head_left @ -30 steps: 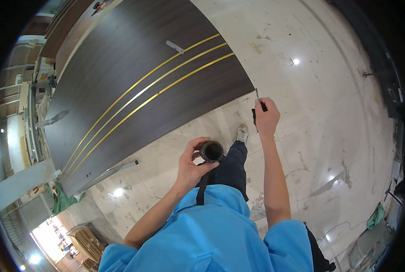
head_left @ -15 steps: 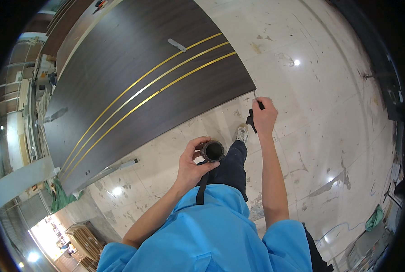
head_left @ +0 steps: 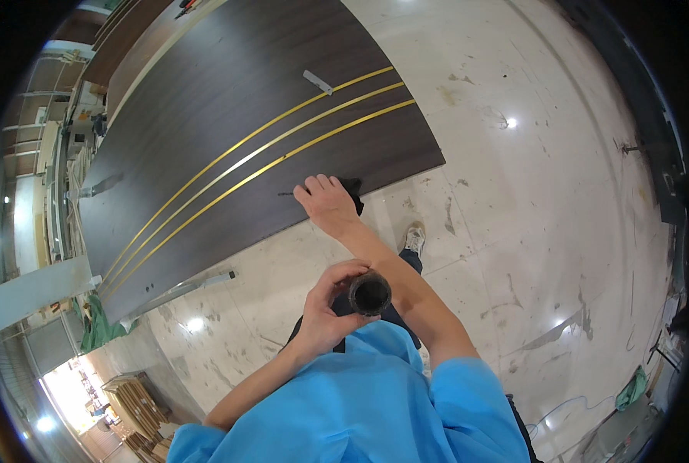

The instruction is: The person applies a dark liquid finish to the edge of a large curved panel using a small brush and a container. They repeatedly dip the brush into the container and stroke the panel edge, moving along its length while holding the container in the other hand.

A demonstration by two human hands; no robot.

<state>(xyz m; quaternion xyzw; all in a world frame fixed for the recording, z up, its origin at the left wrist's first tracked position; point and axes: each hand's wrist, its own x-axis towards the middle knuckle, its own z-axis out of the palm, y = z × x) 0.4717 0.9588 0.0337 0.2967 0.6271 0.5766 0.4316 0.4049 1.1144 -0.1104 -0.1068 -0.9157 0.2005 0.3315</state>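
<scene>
A large dark wood panel (head_left: 229, 116) with three thin gold strips (head_left: 283, 150) lies flat in front of me. My right hand (head_left: 327, 202) reaches over its near edge, closed around a thin dark tool with a black handle (head_left: 352, 189), its tip pointing left onto the panel. Close to my chest, my left hand (head_left: 330, 309) grips a small black cylindrical container (head_left: 370, 293) with its open mouth facing up. I wear a blue top.
A short grey metal piece (head_left: 318, 82) lies on the panel near the gold strips. A long metal bar (head_left: 182, 289) rests on the pale stone floor beside the panel. My shoe (head_left: 414, 238) shows below the panel's edge. Shelving and stacked boards stand at the far left.
My right hand has swung left from beyond the panel's right corner onto the panel's near edge, carrying the tool. The left hand has kept the container in place.
</scene>
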